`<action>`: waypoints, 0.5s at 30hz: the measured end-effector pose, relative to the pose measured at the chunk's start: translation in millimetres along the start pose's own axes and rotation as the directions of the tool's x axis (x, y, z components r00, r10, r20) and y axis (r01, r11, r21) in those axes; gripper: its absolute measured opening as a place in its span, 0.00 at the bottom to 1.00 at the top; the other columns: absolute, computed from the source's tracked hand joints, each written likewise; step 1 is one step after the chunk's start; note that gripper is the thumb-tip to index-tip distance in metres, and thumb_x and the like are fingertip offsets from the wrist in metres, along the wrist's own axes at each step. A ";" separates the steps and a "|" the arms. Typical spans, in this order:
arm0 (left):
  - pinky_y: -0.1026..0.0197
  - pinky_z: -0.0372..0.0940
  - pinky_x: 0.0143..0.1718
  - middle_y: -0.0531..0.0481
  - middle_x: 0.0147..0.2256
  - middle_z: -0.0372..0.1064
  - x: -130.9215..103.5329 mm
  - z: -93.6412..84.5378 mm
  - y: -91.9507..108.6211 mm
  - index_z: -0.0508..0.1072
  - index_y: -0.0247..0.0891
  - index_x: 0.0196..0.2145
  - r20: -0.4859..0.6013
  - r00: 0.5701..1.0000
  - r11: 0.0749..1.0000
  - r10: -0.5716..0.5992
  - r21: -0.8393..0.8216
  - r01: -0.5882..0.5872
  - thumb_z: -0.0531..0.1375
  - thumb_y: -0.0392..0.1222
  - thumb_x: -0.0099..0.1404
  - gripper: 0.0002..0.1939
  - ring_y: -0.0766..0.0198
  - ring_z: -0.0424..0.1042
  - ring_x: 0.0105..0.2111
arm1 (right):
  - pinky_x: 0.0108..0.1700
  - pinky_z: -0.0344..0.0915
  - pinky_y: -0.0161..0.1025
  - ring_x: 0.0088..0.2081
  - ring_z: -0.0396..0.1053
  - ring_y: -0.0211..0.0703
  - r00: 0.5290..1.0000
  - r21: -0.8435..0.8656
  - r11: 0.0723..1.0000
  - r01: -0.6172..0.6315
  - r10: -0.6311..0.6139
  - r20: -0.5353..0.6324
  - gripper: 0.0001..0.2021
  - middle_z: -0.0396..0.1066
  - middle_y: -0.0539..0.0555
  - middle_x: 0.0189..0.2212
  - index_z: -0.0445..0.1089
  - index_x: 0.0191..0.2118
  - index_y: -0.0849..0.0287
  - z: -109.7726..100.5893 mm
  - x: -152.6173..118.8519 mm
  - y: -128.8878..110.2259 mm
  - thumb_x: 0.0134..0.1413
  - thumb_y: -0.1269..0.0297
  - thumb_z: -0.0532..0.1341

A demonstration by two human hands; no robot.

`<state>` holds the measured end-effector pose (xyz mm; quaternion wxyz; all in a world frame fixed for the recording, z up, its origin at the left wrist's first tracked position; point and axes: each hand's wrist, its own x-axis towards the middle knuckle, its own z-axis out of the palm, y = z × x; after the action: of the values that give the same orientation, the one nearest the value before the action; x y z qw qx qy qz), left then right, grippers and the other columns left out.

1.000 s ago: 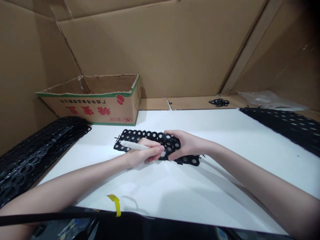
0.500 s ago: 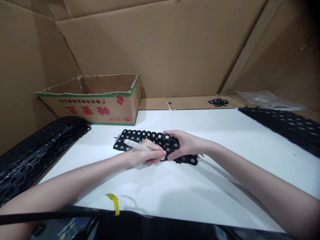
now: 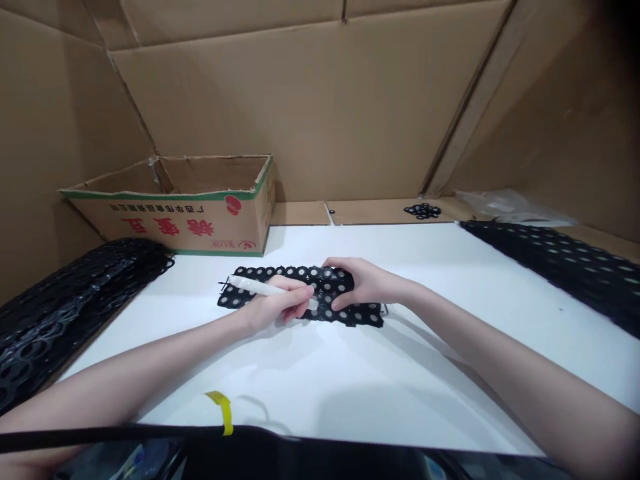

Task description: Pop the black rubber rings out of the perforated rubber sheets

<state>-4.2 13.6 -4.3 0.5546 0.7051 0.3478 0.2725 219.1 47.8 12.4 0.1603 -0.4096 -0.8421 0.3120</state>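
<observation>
My left hand (image 3: 283,305) is closed round a white pen-shaped tool (image 3: 255,287), its tip pointing down at a black sheet of joined rings (image 3: 240,297). The sheet lies on the white tabletop, and pale spots show through its holes. My right hand (image 3: 363,283) grips the sheet right of the middle, fingers over the far edge and thumb on top, with rings between them. The undersides of those fingers are hidden. Part of the sheet is covered by my left hand.
A cardboard box (image 3: 170,223) stands at the back left. Black ring sheets (image 3: 60,300) are heaped at left, and another black perforated sheet (image 3: 550,267) lies at right. Several loose rings (image 3: 423,211) and clear plastic (image 3: 515,207) lie at the back. Yellow tape (image 3: 225,412) sticks to the front edge.
My left hand has shifted slightly left along the sheet with the white tool, apart from my right thumb now. The whole view has moved a little; my right hand keeps its hold.
</observation>
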 end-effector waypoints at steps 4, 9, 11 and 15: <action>0.66 0.43 0.17 0.55 0.12 0.54 2.0 0.5 -1.9 0.63 0.34 0.16 -0.050 0.999 1.000 -0.001 0.006 0.001 0.53 0.54 0.64 0.25 0.73 0.50 0.14 | 0.42 0.62 0.40 0.39 0.68 0.45 0.995 -0.057 0.995 -0.082 0.078 -0.069 0.23 0.71 0.53 0.38 0.67 0.43 0.57 -3.6 2.7 8.3 0.36 0.61 0.70; 0.66 0.42 0.16 0.55 0.11 0.55 3.7 -0.8 -4.2 0.63 0.35 0.16 -0.066 0.998 0.999 -0.021 0.031 0.023 0.53 0.56 0.63 0.25 0.73 0.49 0.14 | 0.42 0.61 0.40 0.38 0.66 0.43 0.923 -0.229 0.964 -0.132 0.036 -0.383 0.10 0.72 0.54 0.37 0.68 0.39 0.58 -24.5 -3.0 34.4 0.50 0.62 0.62; 0.66 0.42 0.17 0.55 0.11 0.55 4.0 -1.3 -5.7 0.62 0.35 0.16 -0.067 0.998 0.999 -0.015 0.044 0.018 0.52 0.56 0.63 0.26 0.73 0.49 0.14 | 0.45 0.59 0.44 0.39 0.66 0.47 0.856 -0.318 0.918 -0.238 0.044 -0.515 0.09 0.72 0.56 0.37 0.68 0.39 0.58 -44.3 -20.7 52.3 0.53 0.60 0.59; 0.66 0.44 0.19 0.55 0.12 0.55 3.4 -0.6 -6.1 0.62 0.34 0.17 -0.060 0.998 0.997 0.016 0.073 -0.011 0.51 0.55 0.65 0.26 0.72 0.50 0.15 | 0.46 0.56 0.53 0.49 0.61 0.61 0.644 -0.388 0.638 -0.665 0.225 -0.731 0.16 0.69 0.65 0.45 0.69 0.44 0.58 -93.4 -94.2 100.4 0.55 0.54 0.57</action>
<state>-3.8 17.5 -10.1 0.5158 0.7186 0.3695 0.2846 385.1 57.4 15.5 0.1937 -0.7237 -0.6531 -0.1105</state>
